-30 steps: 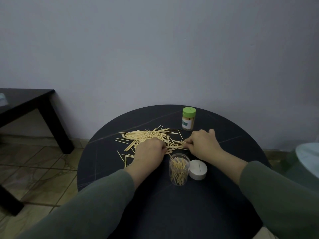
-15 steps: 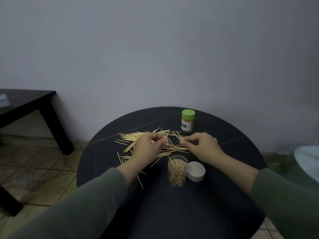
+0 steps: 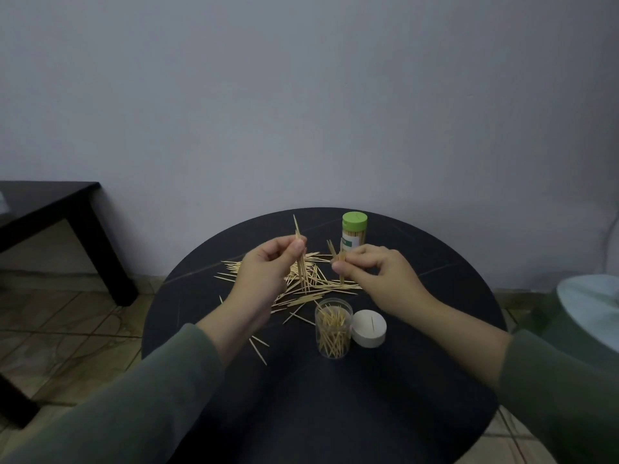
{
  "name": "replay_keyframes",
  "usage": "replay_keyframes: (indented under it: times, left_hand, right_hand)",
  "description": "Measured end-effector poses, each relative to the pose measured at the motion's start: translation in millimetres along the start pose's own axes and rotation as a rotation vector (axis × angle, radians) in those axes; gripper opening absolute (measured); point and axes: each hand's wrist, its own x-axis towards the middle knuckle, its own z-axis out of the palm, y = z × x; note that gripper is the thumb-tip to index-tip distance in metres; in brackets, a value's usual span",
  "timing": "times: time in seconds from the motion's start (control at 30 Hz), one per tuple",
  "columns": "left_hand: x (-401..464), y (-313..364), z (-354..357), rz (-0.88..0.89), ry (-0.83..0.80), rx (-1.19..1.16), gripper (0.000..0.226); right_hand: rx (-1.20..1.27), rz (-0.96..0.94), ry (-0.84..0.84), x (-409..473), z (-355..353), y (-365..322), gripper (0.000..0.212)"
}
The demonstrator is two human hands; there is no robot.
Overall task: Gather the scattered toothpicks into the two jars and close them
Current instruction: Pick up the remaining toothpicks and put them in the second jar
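Observation:
A pile of scattered toothpicks (image 3: 315,279) lies on the round black table (image 3: 418,380). My left hand (image 3: 268,272) is raised above the pile and pinches a small upright bunch of toothpicks (image 3: 301,259). To its right, my right hand (image 3: 378,279) pinches a second bunch (image 3: 336,257) above the pile. An open clear jar (image 3: 333,328), partly filled with toothpicks, stands in front of the pile. Its white lid (image 3: 369,328) lies beside it on the right. A second jar with a green lid (image 3: 354,234) stands shut at the back.
A few stray toothpicks (image 3: 258,349) lie near my left forearm. A dark low table (image 3: 50,209) stands at the left over tiled floor. A pale round object (image 3: 589,306) sits at the right edge. A grey wall rises behind the table.
Both hands have lifted off the pile, each bringing up a pinched bunch of toothpicks that now stands upright. The view has shifted slightly.

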Motion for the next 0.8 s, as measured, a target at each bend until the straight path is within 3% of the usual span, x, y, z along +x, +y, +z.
replay_keyframes:
  times: [0.17,0.4,0.57,0.7,0.8]
  left_hand:
    - [-7,0,5,0.004,-0.097,-0.086,0.016]
    - [-11,-17,11,-0.047,-0.277,-0.029,0.011]
    - [-6,-23,8,-0.040,-0.342,-0.018,0.004]
    - [-2,-23,3,-0.026,-0.420,0.038,0.005]
    - [0,-21,-3,0.005,-0.498,0.100,0.008]
  right_hand:
    - [0.087,0.017,-0.110,-5,3,-5,0.020]
    - [-0.004,0.096,-0.213,-6,0,0,0.012]
    - [-0.057,0.134,-0.256,-5,-5,5,0.018]
    - [-0.068,0.157,-0.295,-4,-7,8,0.037]
    - [-0.066,0.160,-0.355,-4,-8,8,0.027]
